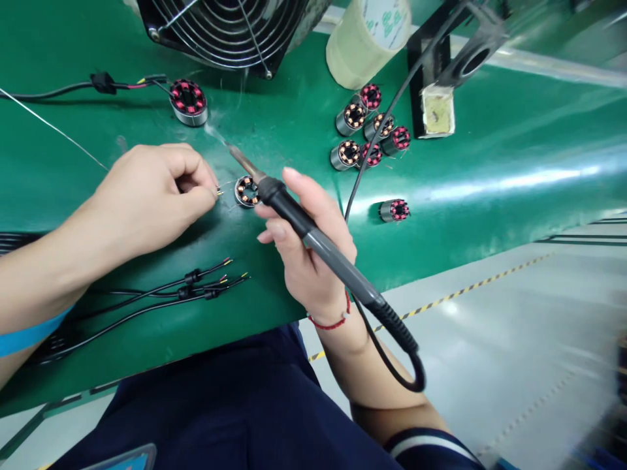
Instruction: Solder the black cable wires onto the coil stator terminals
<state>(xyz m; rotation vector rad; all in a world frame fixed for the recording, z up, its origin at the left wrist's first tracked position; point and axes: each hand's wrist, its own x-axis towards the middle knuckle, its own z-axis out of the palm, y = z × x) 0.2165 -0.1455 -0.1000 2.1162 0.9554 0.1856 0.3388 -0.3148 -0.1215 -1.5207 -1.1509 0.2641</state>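
Note:
My right hand (313,245) holds a soldering iron (337,258) with a grey and black handle. Its metal tip points up and left, with a wisp of smoke by it. My left hand (157,196) is closed in a pinch, and small wire ends (219,192) with yellow on them poke out at the fingertips. Just right of these sits a small motor stator (246,191) with copper windings, partly covered by the iron; fine leads stick out from it towards my left fingers. Beyond my left hand stands a red-wound stator (189,102) joined to a black cable (53,93).
A black fan (230,29) stands at the back, beside a tape roll (367,42). Several stators (349,155) cluster right of centre; a lone one (394,210) lies nearer. The iron's stand (438,114) is behind. Black cables (161,303) lie at front left. Solder-like wire (53,127) crosses left.

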